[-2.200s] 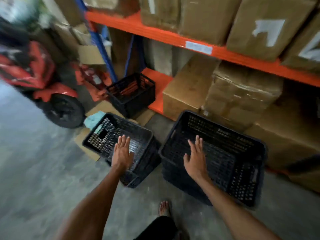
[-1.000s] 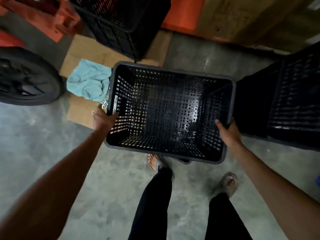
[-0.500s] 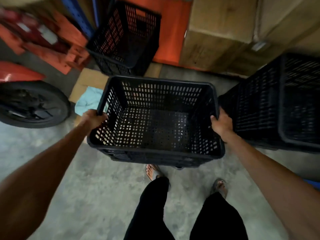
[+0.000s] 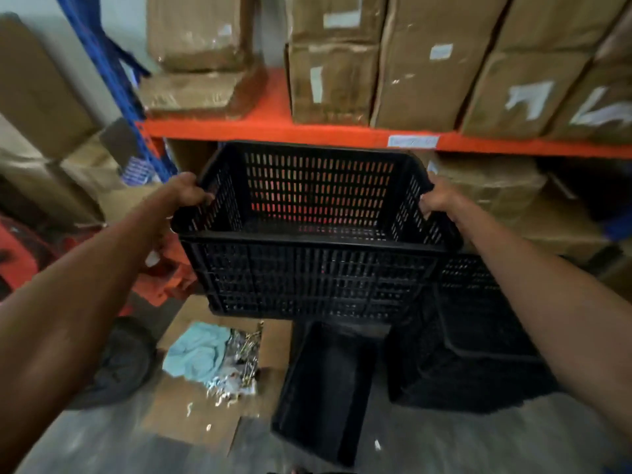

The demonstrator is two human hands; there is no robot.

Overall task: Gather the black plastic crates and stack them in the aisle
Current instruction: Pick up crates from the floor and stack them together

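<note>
Two hands clamp one black crate (image 4: 314, 234) mid-frame, raised off the floor, long axis left-right, mouth up: left grip (image 4: 186, 195) and right grip (image 4: 439, 200) closed on its end rims. Orange shelf beam (image 4: 307, 133) just behind; label (image 4: 413, 141) unreadable. Second crate (image 4: 478, 336) lower right, floor (image 4: 478, 443) open below.

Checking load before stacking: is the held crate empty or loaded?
Empty. The crate, gripped by the left hand and right hand, shows bare slotted walls with orange shelf colour visible through them.
</note>
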